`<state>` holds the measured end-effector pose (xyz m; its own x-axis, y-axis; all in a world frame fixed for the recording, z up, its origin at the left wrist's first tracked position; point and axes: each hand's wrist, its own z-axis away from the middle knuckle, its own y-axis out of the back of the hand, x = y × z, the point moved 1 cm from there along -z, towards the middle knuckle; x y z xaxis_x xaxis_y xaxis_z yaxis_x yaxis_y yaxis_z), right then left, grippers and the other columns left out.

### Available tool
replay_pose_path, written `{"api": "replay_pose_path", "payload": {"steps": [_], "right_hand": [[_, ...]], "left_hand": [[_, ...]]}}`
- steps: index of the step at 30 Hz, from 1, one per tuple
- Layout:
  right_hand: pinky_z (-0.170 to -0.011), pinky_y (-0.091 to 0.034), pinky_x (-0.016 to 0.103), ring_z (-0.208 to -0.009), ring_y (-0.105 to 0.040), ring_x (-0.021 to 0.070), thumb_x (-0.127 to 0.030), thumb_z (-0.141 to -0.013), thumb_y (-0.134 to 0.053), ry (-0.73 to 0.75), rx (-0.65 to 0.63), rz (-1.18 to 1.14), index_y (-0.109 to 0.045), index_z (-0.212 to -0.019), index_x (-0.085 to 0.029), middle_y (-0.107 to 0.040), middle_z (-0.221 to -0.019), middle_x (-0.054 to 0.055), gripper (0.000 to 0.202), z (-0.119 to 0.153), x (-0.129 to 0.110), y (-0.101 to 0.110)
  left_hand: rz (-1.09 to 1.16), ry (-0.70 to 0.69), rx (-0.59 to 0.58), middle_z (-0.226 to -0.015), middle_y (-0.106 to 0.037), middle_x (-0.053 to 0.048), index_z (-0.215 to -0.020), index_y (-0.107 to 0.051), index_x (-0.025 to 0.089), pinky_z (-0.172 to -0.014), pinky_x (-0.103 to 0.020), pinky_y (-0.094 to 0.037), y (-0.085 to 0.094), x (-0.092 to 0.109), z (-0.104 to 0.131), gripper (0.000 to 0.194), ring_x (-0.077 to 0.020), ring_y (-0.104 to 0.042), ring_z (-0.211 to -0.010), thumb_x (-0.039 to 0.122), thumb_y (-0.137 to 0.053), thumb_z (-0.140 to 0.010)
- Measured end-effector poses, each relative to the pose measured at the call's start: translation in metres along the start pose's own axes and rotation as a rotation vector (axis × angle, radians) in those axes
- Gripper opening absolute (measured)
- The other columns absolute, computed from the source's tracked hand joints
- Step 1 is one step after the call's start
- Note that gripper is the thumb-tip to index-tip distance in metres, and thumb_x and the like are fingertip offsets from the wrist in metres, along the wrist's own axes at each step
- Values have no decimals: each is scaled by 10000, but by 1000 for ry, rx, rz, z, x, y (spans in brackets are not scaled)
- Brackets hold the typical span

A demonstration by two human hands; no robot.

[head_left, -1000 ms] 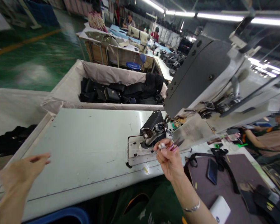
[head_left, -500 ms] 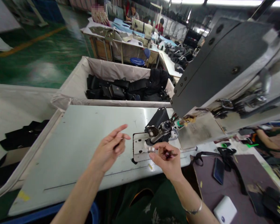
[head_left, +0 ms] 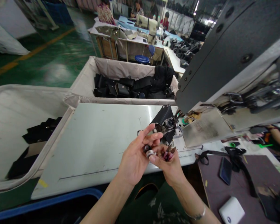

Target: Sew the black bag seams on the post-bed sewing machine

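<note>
My left hand [head_left: 134, 157] and my right hand [head_left: 169, 166] meet over the front edge of the grey sewing table [head_left: 95, 140]. Between their fingertips sits a small round metal bobbin [head_left: 149, 152], touched by both hands. My right hand also grips a small pair of thread snips [head_left: 168, 152] with pink handles. Just beyond the fingers stands the tilted-back sewing machine [head_left: 235, 62], with its exposed hook mechanism [head_left: 169, 123].
A cloth-lined bin [head_left: 112, 70] of black bag parts stands behind the table, another bin [head_left: 18, 124] at the left. To the right, a dark board [head_left: 226, 189] holds a phone [head_left: 225, 170], black straps and a white power bank [head_left: 231, 214]. Other people work at far benches.
My left hand came in from the far left across the table to join my right hand at the bobbin. My right hand drew back slightly from the machine's hook.
</note>
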<state>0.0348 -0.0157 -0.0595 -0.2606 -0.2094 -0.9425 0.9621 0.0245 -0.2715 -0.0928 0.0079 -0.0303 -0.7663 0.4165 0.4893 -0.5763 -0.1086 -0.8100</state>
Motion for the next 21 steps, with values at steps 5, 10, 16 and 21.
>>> {"api": "replay_pose_path", "payload": {"steps": [5,10,16,21], "right_hand": [[-558,-315,237,-608,-467,94,-276,-643,-906,-32,1,33,-737,-773,-165,-650,-737,7,241,-1,-9,3],[-645,-430,248,-689,-582,126,-208,-576,-934,-36,63,-74,-719,-759,-171,-696,-763,11,285,-5,-11,4],[-531,-325,188,-602,-448,55,-203,-590,-929,-27,18,-135,-699,-753,-158,-613,-728,-22,285,-6,-9,2],[-442,-197,181,-485,-293,26,-286,-623,-929,-21,188,-272,-675,-784,-168,-421,-568,-85,322,-1,-10,1]], "left_hand": [[-91,4,-33,-1154,-742,-130,-1363,-608,164,-1008,-373,-474,-10,-1,6,493,-228,-670,-1036,477,-469,-1008],[-181,15,-179,-1283,-691,-132,-1454,-526,209,-1132,-484,-361,-15,-1,10,578,-310,-581,-1250,556,-430,-1002],[-233,-65,-138,-1369,-624,-130,-1442,-528,228,-1087,-445,-392,-17,-5,12,555,-279,-546,-1248,555,-410,-1009],[-327,-187,-47,-1135,-632,-45,-1189,-646,233,-964,-289,-428,-1,-20,14,342,-174,-548,-1107,319,-738,-871]]}}
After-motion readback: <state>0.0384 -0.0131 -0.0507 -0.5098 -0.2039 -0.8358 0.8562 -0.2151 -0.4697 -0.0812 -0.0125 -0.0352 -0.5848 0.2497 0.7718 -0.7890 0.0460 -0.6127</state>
